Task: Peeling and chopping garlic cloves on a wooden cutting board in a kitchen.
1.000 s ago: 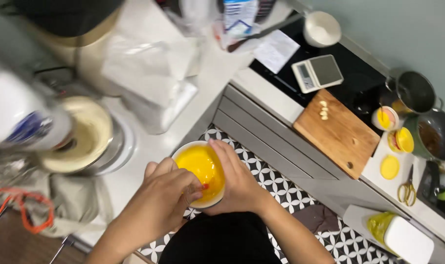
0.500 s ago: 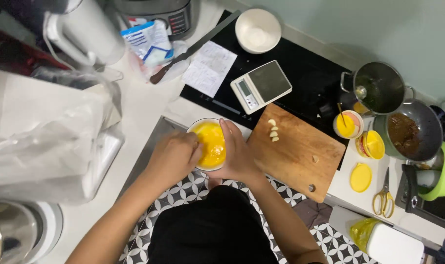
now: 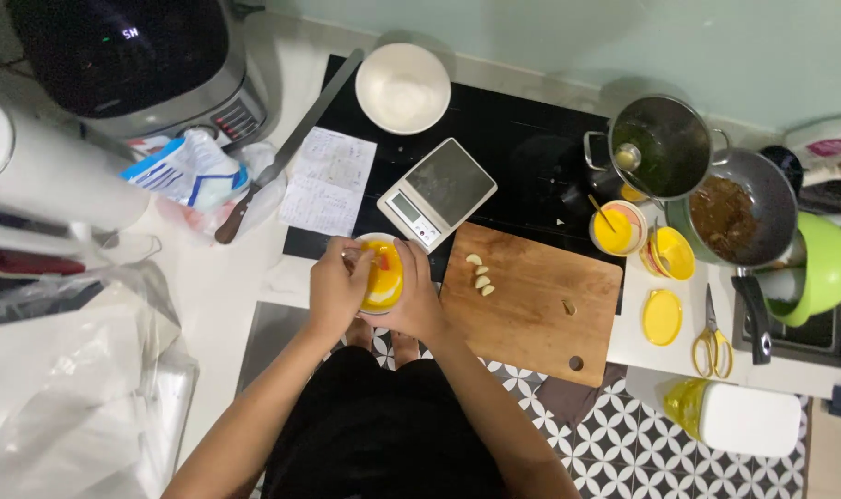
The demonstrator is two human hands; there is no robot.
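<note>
Yellow fills the small bowl (image 3: 382,275) I hold at the front edge of the counter (image 3: 245,268), just left of the wooden cutting board (image 3: 530,305) and just in front of the kitchen scale (image 3: 436,193). My left hand (image 3: 337,288) is wrapped around its left side and my right hand (image 3: 417,298) cups the right side from below, so both are closed on it. To do this well, I judge I should keep the bowl level and close over the counter edge, with steady pressure from both sides, since the contents look liquid and could slop onto the patterned floor (image 3: 624,434) beneath.

Much is hard to make out. My fingers cover most of the rim, so I cannot tell how full the bowl is, nor what the small reddish thing at its top edge is. Whether the bowl rests on the counter or hangs just off it is unclear. The pale pieces (image 3: 480,275) on the board are too small to identify. The dark appliance (image 3: 125,55) at the back left corner is cut off by the frame.
</note>
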